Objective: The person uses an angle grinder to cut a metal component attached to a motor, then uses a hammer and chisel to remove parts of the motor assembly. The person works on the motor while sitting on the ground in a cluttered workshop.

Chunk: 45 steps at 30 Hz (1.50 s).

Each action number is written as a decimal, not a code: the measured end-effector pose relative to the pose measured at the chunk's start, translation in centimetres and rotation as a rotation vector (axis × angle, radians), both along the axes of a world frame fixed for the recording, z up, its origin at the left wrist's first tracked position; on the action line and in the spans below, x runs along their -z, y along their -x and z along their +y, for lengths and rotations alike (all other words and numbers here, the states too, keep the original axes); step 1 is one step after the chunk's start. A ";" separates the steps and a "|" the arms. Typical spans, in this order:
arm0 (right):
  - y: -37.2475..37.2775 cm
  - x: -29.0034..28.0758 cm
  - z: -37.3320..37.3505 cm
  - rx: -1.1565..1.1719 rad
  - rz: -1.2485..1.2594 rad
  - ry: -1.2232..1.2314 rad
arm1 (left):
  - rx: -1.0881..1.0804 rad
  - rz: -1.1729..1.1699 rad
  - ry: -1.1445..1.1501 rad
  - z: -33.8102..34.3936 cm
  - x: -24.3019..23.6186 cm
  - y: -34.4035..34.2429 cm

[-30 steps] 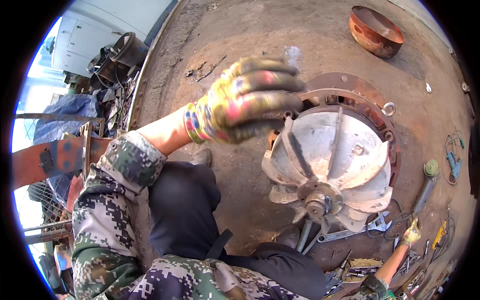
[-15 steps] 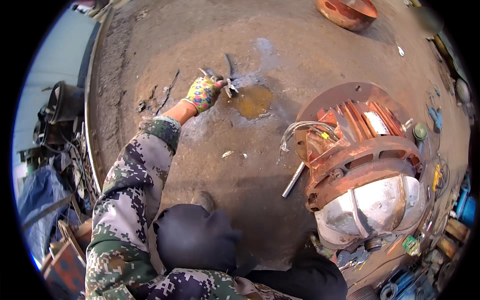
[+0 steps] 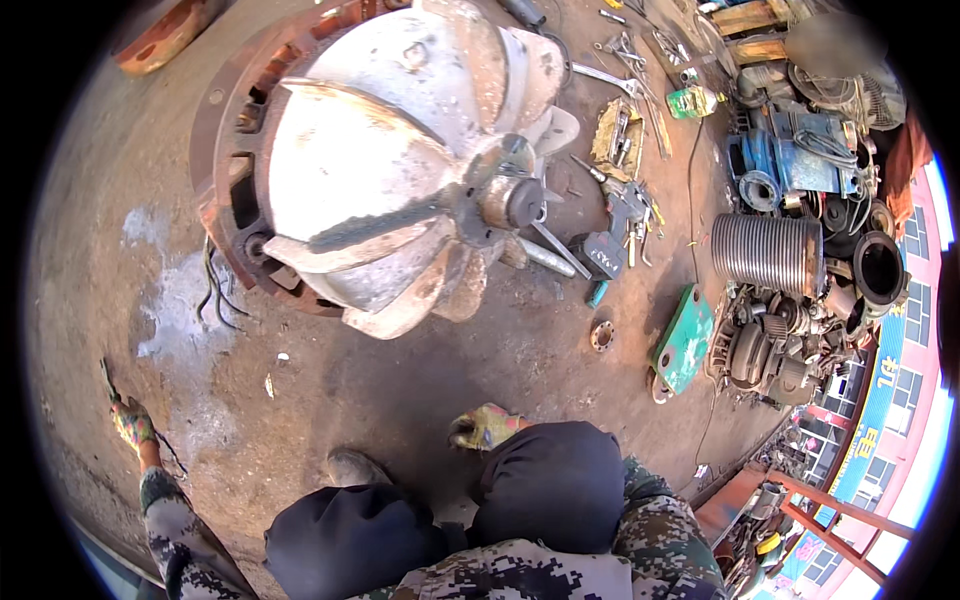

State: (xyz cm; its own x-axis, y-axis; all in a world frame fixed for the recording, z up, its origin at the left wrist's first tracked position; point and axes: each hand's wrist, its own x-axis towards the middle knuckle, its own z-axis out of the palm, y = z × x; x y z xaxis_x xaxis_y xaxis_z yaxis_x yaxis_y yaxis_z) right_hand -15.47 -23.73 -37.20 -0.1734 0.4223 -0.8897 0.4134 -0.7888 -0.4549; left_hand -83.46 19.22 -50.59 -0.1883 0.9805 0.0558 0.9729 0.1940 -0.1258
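My left hand [image 3: 131, 425], in a flowered glove, is closed on a dark metal tool [image 3: 108, 376] at the far left, low over the stained floor. My right hand [image 3: 483, 428], gloved, is beside my right knee with fingers curled; whatever it may hold cannot be made out. In front of me lies a large pale finned impeller [image 3: 360, 160] with a central shaft [image 3: 524, 202], mounted on a rusty flanged motor housing [image 3: 220, 160]. Loose cables [image 3: 212, 285] trail from the housing's left side.
Right of the impeller are wrenches [image 3: 600, 75], a tool box [image 3: 618, 130], a power tool [image 3: 625, 210], a green plate [image 3: 682, 340] and a small flange [image 3: 602, 336]. Piled machinery, including a ribbed cylinder [image 3: 765, 250], lines the right. A rusty bowl [image 3: 165, 30] lies at top left.
The view has swung right. My left hand went from over the impeller to the floor, closing on the tool. My right hand moved from the tools at right to beside my knee.
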 end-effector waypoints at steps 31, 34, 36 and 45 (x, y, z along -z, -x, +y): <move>-14.0 4.0 -4.7 0.001 -0.754 -0.472 | 1.056 -0.478 0.841 -21.1 -26.0 -49.2; -16.2 6.6 -1.2 0.113 -1.111 -0.709 | 1.076 -0.468 1.157 -21.6 -25.8 -49.8; -18.8 6.7 3.6 0.094 -1.153 -0.732 | 1.171 -0.376 1.060 -21.1 -27.5 -50.4; -25.8 8.4 4.6 -0.015 -1.233 -0.576 | 1.637 -0.316 0.742 -21.4 -32.1 -56.0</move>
State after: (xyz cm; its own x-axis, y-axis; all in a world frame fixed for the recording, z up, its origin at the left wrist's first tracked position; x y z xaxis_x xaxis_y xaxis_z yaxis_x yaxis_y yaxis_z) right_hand 10.31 -19.15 -45.57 0.5917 0.7884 -0.1681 0.7940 -0.6060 -0.0477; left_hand -27.45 -2.14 -18.48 0.9621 -0.0301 -0.2711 0.1060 -0.8744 0.4734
